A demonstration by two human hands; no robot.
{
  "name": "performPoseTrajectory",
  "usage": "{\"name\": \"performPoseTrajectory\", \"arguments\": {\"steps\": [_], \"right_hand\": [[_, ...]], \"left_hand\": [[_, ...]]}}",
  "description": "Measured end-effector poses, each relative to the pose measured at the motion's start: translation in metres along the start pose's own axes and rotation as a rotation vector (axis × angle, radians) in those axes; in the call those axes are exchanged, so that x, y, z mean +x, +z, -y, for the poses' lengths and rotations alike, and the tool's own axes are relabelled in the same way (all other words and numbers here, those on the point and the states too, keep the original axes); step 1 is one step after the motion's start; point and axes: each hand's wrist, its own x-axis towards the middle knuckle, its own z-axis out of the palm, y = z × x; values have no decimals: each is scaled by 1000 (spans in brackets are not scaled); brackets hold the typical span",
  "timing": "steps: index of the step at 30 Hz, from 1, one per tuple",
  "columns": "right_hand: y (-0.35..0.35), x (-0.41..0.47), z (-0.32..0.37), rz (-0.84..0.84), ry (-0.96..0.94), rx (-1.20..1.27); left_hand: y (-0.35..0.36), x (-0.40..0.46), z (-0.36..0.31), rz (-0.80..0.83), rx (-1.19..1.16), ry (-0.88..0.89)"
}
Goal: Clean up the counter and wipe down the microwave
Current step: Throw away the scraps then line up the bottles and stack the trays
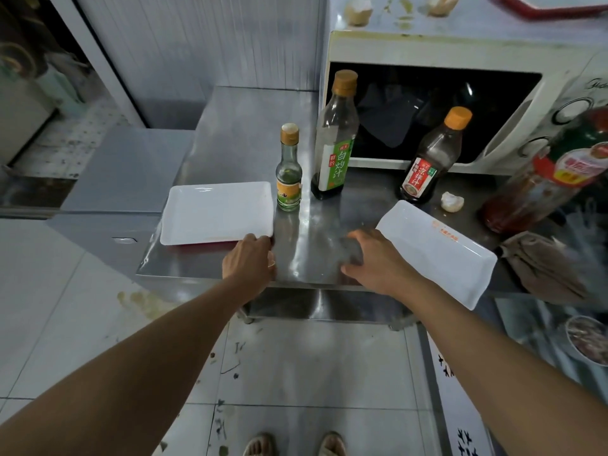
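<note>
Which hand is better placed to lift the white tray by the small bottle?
Left. The left hand already touches the near corner of that white tray; the right hand rests nearer the other tray.

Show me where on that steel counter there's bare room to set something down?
Bare steel lies between the left tray and right tray, and behind the left tray toward the wall. It's crowded beside the microwave, among the bottles and garlic.

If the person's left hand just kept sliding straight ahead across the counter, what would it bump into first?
The left hand already touches the near right corner of the white tray, so it would push that tray first. Slightly farther right, the small green-labelled bottle stands beyond; depth is uncertain.
</note>
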Motion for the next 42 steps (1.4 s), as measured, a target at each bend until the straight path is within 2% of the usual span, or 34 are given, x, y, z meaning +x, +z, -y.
{"name": "performPoseTrajectory", "arguments": {"steps": [7, 23, 30, 42], "right_hand": [[-20, -15, -22, -20, 47, 42], [-114, -51, -95, -181, 106, -22], [-132, -36, -119, -241, 175, 36], [-123, 36, -147, -214, 356, 89]], "left_hand": [[-15, -5, -30, 12, -88, 43], [-73, -15, -165, -30, -149, 257], [-74, 21, -197, -20, -188, 329], [-57, 106, -211, -16, -95, 499]]}}
